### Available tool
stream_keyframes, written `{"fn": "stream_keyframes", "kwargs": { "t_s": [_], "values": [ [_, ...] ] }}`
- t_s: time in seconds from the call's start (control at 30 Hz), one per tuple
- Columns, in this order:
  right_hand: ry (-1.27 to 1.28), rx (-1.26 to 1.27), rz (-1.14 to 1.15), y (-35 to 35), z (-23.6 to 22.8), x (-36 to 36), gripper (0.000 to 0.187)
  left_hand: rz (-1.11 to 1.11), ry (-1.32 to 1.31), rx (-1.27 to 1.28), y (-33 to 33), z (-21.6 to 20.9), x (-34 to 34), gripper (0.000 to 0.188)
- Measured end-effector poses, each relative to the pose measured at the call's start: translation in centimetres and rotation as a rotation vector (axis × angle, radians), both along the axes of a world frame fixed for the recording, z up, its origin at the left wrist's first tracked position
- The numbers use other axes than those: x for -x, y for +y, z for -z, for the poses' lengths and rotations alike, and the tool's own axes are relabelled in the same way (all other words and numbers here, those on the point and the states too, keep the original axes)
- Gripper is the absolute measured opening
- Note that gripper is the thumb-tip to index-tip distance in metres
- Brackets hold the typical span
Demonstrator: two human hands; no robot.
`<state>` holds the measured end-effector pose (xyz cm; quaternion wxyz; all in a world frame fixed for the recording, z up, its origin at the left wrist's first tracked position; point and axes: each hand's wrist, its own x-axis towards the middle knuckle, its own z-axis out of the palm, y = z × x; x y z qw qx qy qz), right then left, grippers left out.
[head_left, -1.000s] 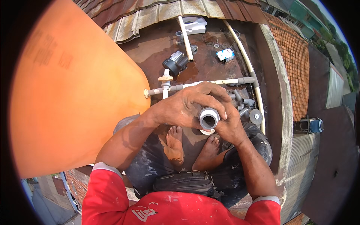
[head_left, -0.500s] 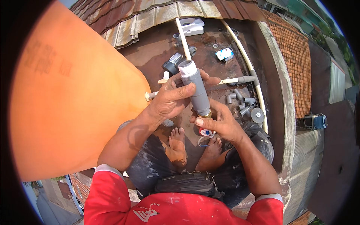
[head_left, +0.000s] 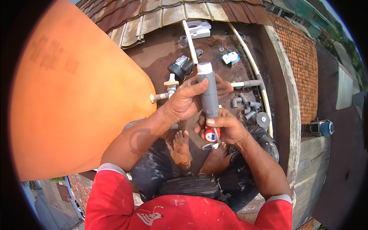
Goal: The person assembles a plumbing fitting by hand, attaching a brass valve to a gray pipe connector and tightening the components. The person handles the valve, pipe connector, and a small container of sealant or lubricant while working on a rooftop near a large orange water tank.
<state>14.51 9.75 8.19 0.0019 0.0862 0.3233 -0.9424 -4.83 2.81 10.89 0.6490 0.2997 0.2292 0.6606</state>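
A grey pipe fitting (head_left: 209,100) stands nearly upright between my hands, its threaded top wrapped in white thread tape (head_left: 204,68). My left hand (head_left: 187,99) is closed around its upper part, thumb along the front. Lower down, my right hand (head_left: 229,127) grips the joint where the pipe's narrower bottom end meets a red flow switch (head_left: 211,135). That switch has a round face with a blue arrow and a short grey cable looped beside it. The fingers of my right hand partly hide the joint.
To the left bulges a large orange tank (head_left: 84,103) with a valve (head_left: 171,84) on its outlet. Beyond my hands lie a black pump (head_left: 181,67) and a blue-white box (head_left: 230,58). Grey elbows (head_left: 245,102) lie beside a white pipe (head_left: 264,97) along the right parapet.
The pipe fitting has shifted right and swung more upright. My right hand has moved slightly right and down, and more of the red switch's face now shows below it.
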Motion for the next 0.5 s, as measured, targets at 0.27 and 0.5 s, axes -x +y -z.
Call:
{"fn": "stream_keyframes", "kwargs": {
  "t_s": [0.27,0.5],
  "values": [
    [-0.056,-0.074,0.047,-0.5,0.5,0.2,0.026,0.007,-0.071,0.031,0.2,0.3,-0.4,0.046],
    [-0.147,-0.026,0.095,-0.8,0.3,0.0,0.027,0.014,-0.064,0.099,0.7,1.3,-0.2,0.049]
  ]
}}
